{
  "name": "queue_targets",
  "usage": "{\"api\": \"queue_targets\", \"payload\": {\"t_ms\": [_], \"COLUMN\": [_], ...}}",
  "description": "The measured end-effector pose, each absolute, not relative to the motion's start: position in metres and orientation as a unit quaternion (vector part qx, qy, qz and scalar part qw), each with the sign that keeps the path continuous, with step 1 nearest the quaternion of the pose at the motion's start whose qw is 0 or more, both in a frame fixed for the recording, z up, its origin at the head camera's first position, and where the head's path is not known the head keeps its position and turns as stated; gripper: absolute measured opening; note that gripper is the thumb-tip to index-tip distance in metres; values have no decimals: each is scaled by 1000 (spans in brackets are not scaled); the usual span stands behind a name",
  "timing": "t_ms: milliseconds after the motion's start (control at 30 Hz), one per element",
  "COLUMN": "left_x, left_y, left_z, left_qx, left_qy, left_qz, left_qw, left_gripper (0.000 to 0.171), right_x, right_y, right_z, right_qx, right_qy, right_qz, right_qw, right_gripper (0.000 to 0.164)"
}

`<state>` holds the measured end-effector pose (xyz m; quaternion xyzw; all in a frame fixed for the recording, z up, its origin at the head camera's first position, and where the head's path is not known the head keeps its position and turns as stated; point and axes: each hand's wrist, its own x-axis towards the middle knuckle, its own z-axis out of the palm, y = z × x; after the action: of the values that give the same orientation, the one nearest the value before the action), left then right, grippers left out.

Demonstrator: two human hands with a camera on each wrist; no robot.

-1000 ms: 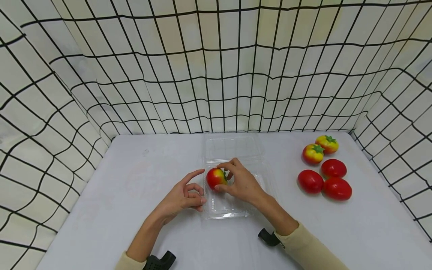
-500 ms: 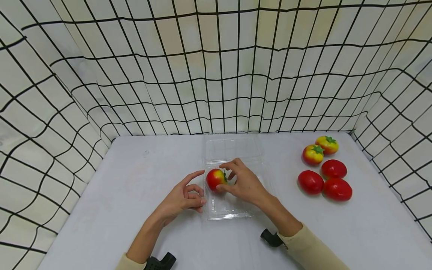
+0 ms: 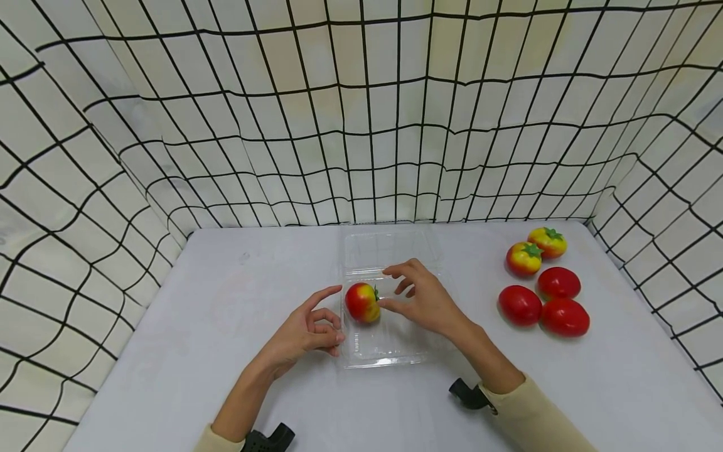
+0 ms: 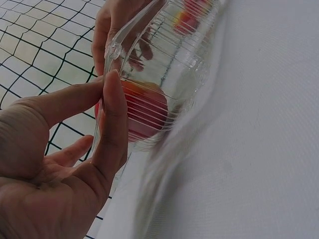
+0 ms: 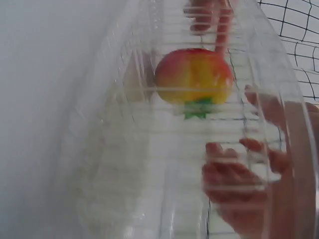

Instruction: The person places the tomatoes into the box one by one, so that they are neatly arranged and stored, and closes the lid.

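Note:
On the white table stands a clear plastic clamshell box (image 3: 384, 345), its lid (image 3: 391, 248) folded back. A red-and-yellow fruit (image 3: 361, 304) with a green leafy top sits inside, against the left wall. My left hand (image 3: 305, 329) pinches the left rim of the box between thumb and finger, as the left wrist view shows. Just right of the fruit, my right hand (image 3: 426, 300) is over the box with fingers spread and nothing in them. The right wrist view shows the fruit (image 5: 193, 77) through the ribbed clear wall, its green top facing the right hand.
On the right lie two red-and-yellow fruits (image 3: 523, 258) with green tops, beside three plain red oval fruits (image 3: 565, 317). Black netting (image 3: 395, 150) over white cloth rises at the back and both sides of the table (image 3: 254, 270).
My right hand has let go of the fruit and drawn back to the right, fingers parting. The fruit stays in the box. My left hand has hardly moved.

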<state>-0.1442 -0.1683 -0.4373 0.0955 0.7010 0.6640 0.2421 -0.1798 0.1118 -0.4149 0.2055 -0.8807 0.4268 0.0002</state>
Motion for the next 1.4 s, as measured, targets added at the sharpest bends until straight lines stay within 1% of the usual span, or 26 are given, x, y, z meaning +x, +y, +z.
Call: {"api": "queue_targets", "payload": {"t_ms": [133, 533, 833, 1400], "left_x": [-145, -144, -145, -145], "left_y": [-168, -169, -168, -169], "left_z": [-437, -438, -438, -439], "left_qx": [96, 94, 92, 95], "left_qy": [700, 697, 700, 697], "left_qz": [665, 668, 665, 667], "left_qw": [241, 243, 243, 244], "left_gripper": [91, 91, 91, 91], "right_x": [-181, -179, -177, -172], "right_y": [119, 134, 145, 163], "right_z": [-412, -410, -408, -406], "right_qx": [210, 202, 197, 176], "right_qy": [-876, -867, -868, -869], "right_qz": [435, 456, 454, 460], "right_qw": [13, 16, 32, 47], "right_gripper": [53, 49, 45, 42]}}
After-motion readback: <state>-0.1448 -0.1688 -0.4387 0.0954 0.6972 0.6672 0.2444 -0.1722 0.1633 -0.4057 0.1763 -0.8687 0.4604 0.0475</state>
